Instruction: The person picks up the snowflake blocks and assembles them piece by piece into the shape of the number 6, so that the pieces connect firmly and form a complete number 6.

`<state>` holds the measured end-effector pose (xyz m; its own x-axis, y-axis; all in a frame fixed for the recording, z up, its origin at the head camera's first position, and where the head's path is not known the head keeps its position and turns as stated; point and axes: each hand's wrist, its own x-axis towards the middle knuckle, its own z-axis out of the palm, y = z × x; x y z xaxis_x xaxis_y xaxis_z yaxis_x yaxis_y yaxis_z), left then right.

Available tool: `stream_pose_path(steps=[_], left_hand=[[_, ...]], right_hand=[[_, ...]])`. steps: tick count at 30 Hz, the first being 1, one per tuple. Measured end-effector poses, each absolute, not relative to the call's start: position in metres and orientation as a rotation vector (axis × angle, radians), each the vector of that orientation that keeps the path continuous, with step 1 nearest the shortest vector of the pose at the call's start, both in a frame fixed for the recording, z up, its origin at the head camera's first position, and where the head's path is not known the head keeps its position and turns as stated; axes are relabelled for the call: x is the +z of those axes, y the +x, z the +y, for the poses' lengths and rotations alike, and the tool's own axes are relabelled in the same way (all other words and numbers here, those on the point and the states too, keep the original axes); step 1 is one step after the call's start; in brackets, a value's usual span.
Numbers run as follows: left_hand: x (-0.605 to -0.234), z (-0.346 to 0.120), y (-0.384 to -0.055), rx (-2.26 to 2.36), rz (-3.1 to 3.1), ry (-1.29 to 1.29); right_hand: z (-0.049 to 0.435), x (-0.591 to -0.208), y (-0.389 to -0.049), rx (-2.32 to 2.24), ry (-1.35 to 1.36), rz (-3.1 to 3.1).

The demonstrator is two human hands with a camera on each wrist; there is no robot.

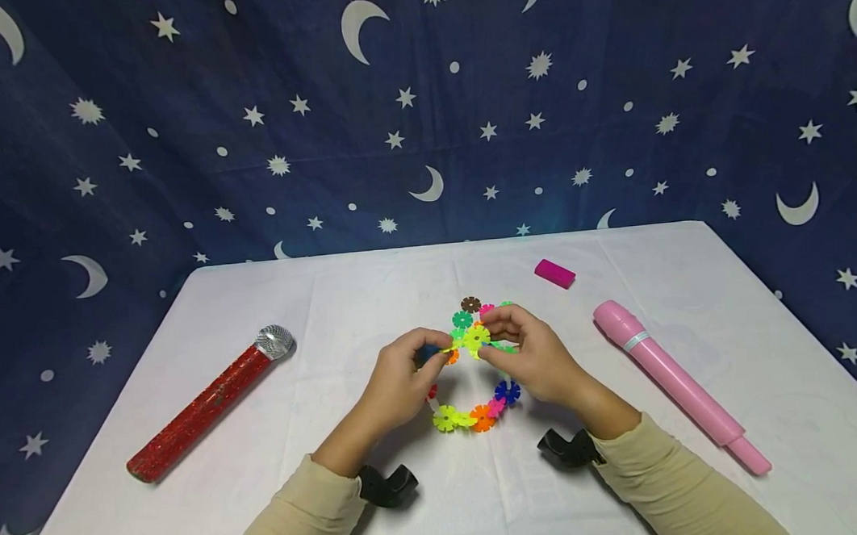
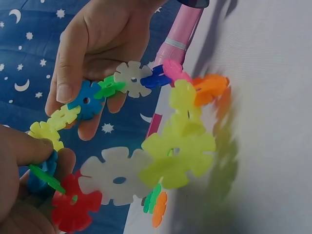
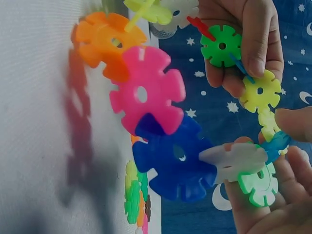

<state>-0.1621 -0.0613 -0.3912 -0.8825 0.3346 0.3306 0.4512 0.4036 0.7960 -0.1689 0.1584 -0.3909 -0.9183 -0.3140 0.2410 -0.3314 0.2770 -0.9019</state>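
A loop of interlocking snowflake discs [image 1: 482,417] in yellow, orange, pink, blue, green, red and white hangs between both hands, its lower part close to the table. My left hand [image 1: 405,374] pinches the loop between thumb and fingers; in the left wrist view a blue disc [image 2: 41,178] shows at those fingertips. On the other side my right hand [image 1: 538,359] grips it at another blue disc [image 3: 278,146], beside linked yellow discs [image 3: 262,91]. The loop looks joined all round. More discs, among them a brown disc [image 1: 470,304], lie behind it, partly hidden by the hands.
To the left lies a glittery red microphone [image 1: 203,408] with a silver head. A pink tube-shaped toy [image 1: 677,376] lies at the right. Farther back is a small magenta piece [image 1: 555,274]. The white-covered table [image 1: 314,298] meets a blue star-and-moon curtain [image 1: 420,98].
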Motion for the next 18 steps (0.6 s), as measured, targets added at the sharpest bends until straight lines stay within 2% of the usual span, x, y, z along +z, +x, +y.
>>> stream_pose_path(steps=[18], left_hand=[[-0.3883,-0.0662,-0.1655,-1.438,-2.472,-0.714]], right_hand=[[0.1644,-0.3911,-0.1690,1.589,0.808,-2.486]])
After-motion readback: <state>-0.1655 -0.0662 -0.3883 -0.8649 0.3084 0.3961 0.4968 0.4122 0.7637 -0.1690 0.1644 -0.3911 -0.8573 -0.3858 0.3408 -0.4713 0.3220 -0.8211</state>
